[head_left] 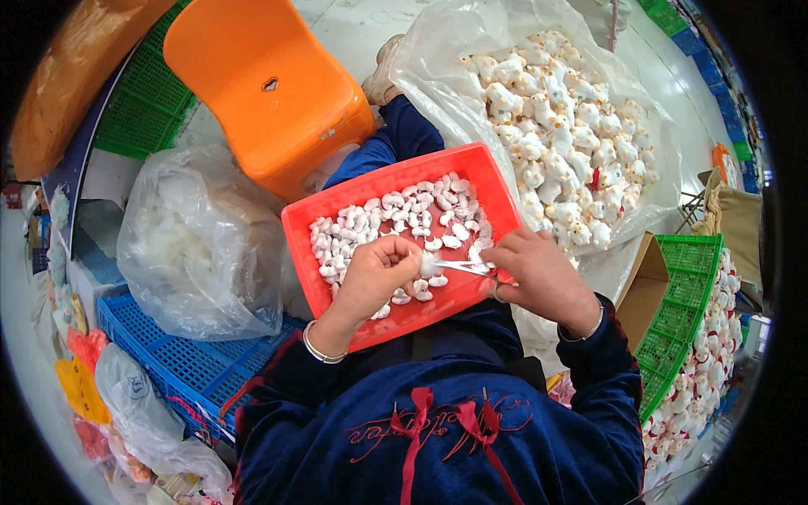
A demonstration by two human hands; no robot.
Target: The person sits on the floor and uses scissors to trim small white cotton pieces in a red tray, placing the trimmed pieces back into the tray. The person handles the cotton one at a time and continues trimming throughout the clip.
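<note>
A red plastic tray [300,257] rests on my lap, holding many small white plush pieces [349,227] with curved, bean-like shapes. Over the tray, my left hand [379,268] pinches a small white plush piece [430,266] between thumb and fingers. My right hand [543,276] grips small scissors [465,267] with silvery blades and a red handle, part of which my fingers cover. The blade tips point left and touch the white piece or end just at it; which of these I cannot tell.
An orange plastic chair [261,93] stands beyond the tray. To the right lies a clear bag with white plush toys [555,135]. At left, a clear bag of white stuffing [189,244] sits beside a blue crate [202,358]. A green crate [682,311] stands at right.
</note>
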